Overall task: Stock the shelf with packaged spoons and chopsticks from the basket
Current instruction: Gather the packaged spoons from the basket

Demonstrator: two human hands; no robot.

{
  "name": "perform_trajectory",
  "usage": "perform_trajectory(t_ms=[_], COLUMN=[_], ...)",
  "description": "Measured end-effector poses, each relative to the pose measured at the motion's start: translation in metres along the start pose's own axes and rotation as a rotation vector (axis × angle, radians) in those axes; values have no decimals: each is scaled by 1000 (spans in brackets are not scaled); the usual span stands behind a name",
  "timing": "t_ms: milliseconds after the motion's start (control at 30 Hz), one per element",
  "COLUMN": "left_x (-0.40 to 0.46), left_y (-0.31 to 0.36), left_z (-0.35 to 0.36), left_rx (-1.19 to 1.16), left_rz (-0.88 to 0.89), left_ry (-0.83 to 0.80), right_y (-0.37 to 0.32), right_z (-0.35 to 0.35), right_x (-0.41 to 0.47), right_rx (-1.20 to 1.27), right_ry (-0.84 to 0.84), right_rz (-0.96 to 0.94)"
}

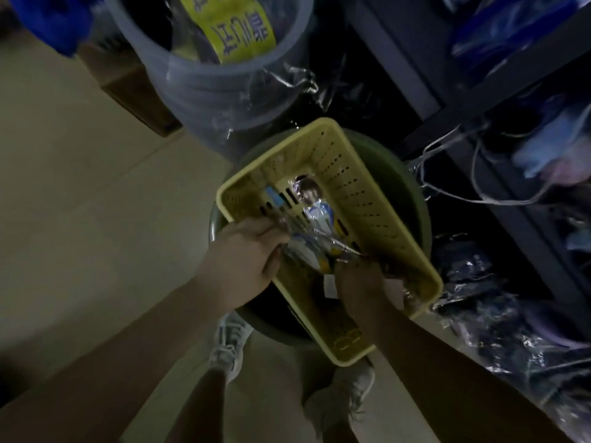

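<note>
Both hands, left hand (243,260) and right hand (361,282), pinch shiny plastic-wrapped utensil packets (319,247) inside the yellow perforated plastic basket (361,199) at frame centre; slick wrap could slip and spill packets.

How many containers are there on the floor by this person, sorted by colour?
Yellow basket: 1
Dark green tub under the basket: 1
Clear grey bucket: 1
Total: 3
Both the left hand and the right hand grip shiny packets inside the basket.
</note>
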State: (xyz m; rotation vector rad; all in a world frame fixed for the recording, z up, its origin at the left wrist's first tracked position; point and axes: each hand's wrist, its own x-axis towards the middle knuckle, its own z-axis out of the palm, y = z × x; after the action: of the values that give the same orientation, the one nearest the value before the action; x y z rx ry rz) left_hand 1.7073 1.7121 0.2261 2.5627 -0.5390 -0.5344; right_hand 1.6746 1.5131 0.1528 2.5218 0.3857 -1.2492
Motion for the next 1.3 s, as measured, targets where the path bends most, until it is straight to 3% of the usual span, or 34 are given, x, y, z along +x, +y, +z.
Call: perform_trajectory(t_ms=[100, 200, 300, 367, 433, 500, 567, 633, 733, 833, 900, 967, 1033, 1100, 1200, 1300], left_x=[-2, -2, -5, -8, -7, -2, 3, 9, 16, 25, 33, 40, 45, 46, 40, 36], left_y=[3, 7, 21, 33, 52, 71, 81, 79, 54, 32, 22, 12, 4, 2, 1, -1], left_z=[-4, -9, -17, -19, -23, -27, -25, -27, -24, -17, -13, -13, -13, -14, -16, -18], left_rx=[-29, -99, -253, -436, -770, -1145, -1314, -1284, -899, -801, -733, -647, -648, -647, -623, -622], left_rz=[44, -3, -118, -232, -362, -446, -522, -611, -665, -742, -716, -680, -626, -585, -545, -512], left_ry=[23, 31, 86, 125, 62, -69, -35, 139, 296, 250, 240, 294, 316, 299, 219, 170], right_y=[12, 23, 44, 54, 54, 41, 25, 13, 12, 3, -2, -5, -10, -14, -22, -30], right_z=[-9, -22, -45, -59, -77, -91, -102, -103, -95, -72, -50, -27, -7, 5, 18, 26], right_x=[-1, -18, -41, -51, -68, -81, -88, -85, -70, -30, 7, 43, 63, 71, 72, 69], right_rx=[60, 106, 453, 892, 1321, 1455, 1384, 1341, 1496, 1641, 1581, 1255, 884, 686, 564, 480], right_ry=[-84, -38, 17, 13, 8, 25, 65, -51, -229, -58, 144, 239, 159, 211, 388, 396], right_rz=[-58, -34, 72, 17, -112, -263, -458, -600, -637, -371, -106, 34, 100, 155, 169, 196])
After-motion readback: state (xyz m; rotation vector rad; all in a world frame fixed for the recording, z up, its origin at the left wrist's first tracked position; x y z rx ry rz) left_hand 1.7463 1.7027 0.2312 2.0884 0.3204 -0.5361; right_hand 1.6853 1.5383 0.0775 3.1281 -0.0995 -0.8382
